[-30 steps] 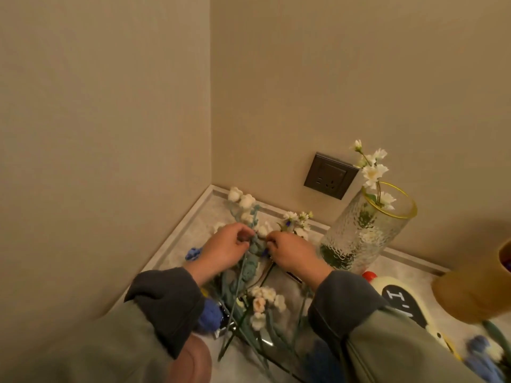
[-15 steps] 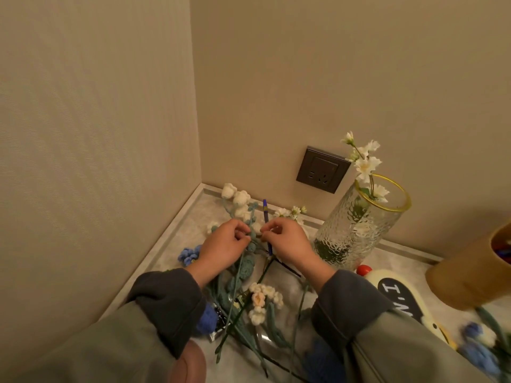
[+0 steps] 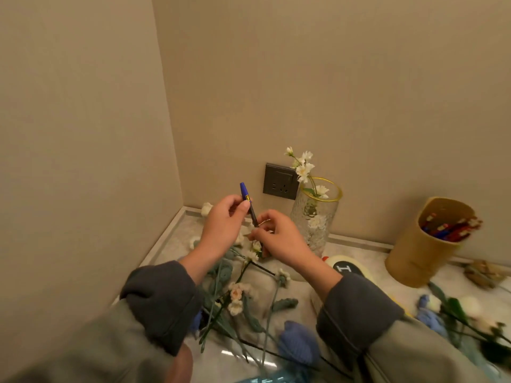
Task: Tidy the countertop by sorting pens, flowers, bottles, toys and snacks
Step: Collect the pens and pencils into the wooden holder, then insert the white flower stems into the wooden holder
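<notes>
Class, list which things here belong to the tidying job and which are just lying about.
Job: blue-capped dark pen, gripped by left hand and right hand; tan cylindrical pen holder; gold-rimmed glass vase; loose crocheted flowers.
Just there: dark grey wall socket.

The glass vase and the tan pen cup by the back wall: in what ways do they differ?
The glass vase is clear and textured with a yellow rim; the tan cup is opaque and plain. The glass vase holds white flowers; the tan cup holds red and blue pens. The glass vase stands beside the wall socket, the tan cup farther right. Both stand open-topped on the countertop.
</notes>
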Motion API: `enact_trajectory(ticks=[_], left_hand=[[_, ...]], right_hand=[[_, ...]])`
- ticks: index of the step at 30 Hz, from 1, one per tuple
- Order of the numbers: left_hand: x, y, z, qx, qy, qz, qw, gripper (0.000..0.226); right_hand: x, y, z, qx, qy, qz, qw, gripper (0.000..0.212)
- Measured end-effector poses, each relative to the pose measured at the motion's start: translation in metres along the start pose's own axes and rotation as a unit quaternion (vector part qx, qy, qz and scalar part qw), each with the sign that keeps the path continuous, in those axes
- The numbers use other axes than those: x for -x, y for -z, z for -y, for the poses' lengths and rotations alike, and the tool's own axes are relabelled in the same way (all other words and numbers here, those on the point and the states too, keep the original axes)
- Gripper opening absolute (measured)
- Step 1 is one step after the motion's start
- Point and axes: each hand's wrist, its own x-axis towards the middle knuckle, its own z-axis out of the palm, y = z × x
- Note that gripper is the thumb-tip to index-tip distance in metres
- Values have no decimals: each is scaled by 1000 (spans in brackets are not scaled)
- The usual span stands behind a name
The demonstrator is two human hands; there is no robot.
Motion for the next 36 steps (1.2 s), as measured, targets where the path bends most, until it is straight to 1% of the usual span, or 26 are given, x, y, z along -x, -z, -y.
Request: enact_trajectory(ticks=[1, 4, 5, 8, 10, 13, 15, 20, 22, 26, 30, 32, 34, 36], left_hand=[[5, -4, -8, 12, -5, 4, 1000, 19], [20, -18, -31, 43, -20, 9, 999, 15], [25, -23, -37, 53, -27, 7, 998, 14], [38, -49, -55, 89, -31, 14, 995, 15], [44, -72, -66, 112, -31, 31, 993, 14], [51, -113, -86, 139, -45, 54, 988, 9], [56, -143, -102, 145, -59, 70, 985, 11], [61, -214, -138, 136, -101, 105, 980, 18], [61, -240, -153, 122, -129, 104, 979, 17], [51, -283, -172, 45, -171, 75, 981, 15], [35, -319, -165, -36, -151, 60, 986, 14], [28, -332, -152, -68, -129, 62, 987, 14], [23, -343, -138, -114, -106, 76, 985, 15], [22, -351, -128, -170, -92, 95, 977, 17]], right_hand=[[6, 7, 3, -6, 6, -7, 1000, 8], [24, 29, 5, -18, 36, -31, 999, 9], [30, 36, 4, -16, 45, -40, 998, 6], [44, 65, -5, 25, 69, -85, 994, 5], [56, 91, -11, 70, 74, -113, 988, 4], [75, 136, -22, 137, 59, -146, 978, 14], [86, 166, -33, 147, 45, -160, 975, 14], [103, 240, -51, 160, 48, -231, 958, 10], [103, 271, -56, 145, 49, -236, 960, 10], [102, 322, -60, 72, 31, -235, 969, 14], [102, 352, -80, 81, 21, -267, 960, 16], [100, 357, -94, 113, 10, -268, 957, 18], [98, 360, -107, 143, 5, -262, 954, 20], [96, 362, -116, 136, 15, -262, 955, 21]])
